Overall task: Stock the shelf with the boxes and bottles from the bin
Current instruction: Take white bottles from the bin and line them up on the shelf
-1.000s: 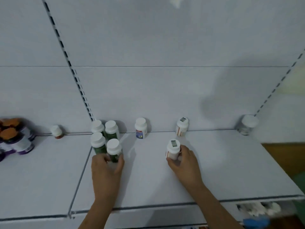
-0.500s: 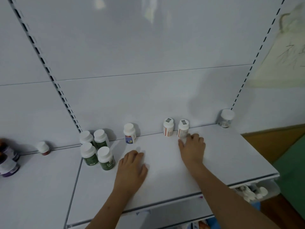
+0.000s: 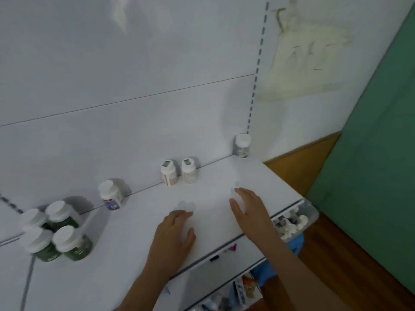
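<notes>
On the white shelf [image 3: 139, 223] stand several white-capped bottles. A cluster of green bottles [image 3: 67, 241] sits at the left, a blue-labelled bottle [image 3: 111, 195] behind them, two orange-labelled white bottles [image 3: 168, 173] [image 3: 189, 171] side by side at the back wall, and one clear bottle [image 3: 242, 145] in the back right corner. My left hand [image 3: 174, 237] hovers flat over the shelf, holding nothing. My right hand [image 3: 250, 208] is open near the shelf's right front, also holding nothing. Below the shelf edge the clear bin [image 3: 292, 223] holds more white bottles.
A blue bag or cloth [image 3: 289, 245] lies under the bin. Small boxes and packets [image 3: 242, 290] show below the shelf front. A green panel [image 3: 370, 164] and wooden floor [image 3: 336, 254] are at the right. A slotted upright [image 3: 256, 70] runs up the back wall.
My right hand let go of the white bottle, now beside its twin at the back wall, and drew back. My left hand left the green bottles and moved right. The view swung right.
</notes>
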Tool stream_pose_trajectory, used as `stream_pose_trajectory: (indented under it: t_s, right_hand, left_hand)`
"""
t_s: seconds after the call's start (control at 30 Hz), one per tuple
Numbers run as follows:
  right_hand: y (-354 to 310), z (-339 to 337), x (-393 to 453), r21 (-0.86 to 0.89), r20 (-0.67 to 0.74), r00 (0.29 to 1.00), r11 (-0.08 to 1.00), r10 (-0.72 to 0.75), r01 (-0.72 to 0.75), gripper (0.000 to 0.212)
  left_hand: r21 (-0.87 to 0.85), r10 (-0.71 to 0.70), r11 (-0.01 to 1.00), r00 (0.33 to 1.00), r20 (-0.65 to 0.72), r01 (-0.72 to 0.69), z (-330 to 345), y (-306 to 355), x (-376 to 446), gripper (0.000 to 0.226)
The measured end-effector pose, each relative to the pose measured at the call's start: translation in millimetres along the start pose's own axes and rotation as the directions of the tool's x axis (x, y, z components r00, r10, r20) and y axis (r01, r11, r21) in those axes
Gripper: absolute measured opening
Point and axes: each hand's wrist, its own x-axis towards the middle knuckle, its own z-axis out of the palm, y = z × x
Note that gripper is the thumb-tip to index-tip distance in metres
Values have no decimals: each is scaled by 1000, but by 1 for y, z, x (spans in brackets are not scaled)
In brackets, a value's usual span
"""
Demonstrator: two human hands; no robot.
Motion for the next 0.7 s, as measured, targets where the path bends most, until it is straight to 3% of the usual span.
stream_pose_trajectory:
  t_s: [0.17,0.33,0.57,0.7]
  right_hand:
    - [38,-90,-1,81,-180,983,996,44,-30,57]
    - [115,-184,7,147,-222,968,986,113,-81,60]
    - [235,-279,28,124,-257,952,983,164,-136,55]
    - [290,-308,42,61,-193,971,989,143,-133,56]
  left_hand:
    - [-153,224,966,972,79,-210,71,106,27,46]
    - [-193,388,913,913,130,-360,137,215,42,38]
    - [-234,369,921,888,275,-310,244,301,61,38]
    - [-239,252,954,912,323,-179,304,319,74,43]
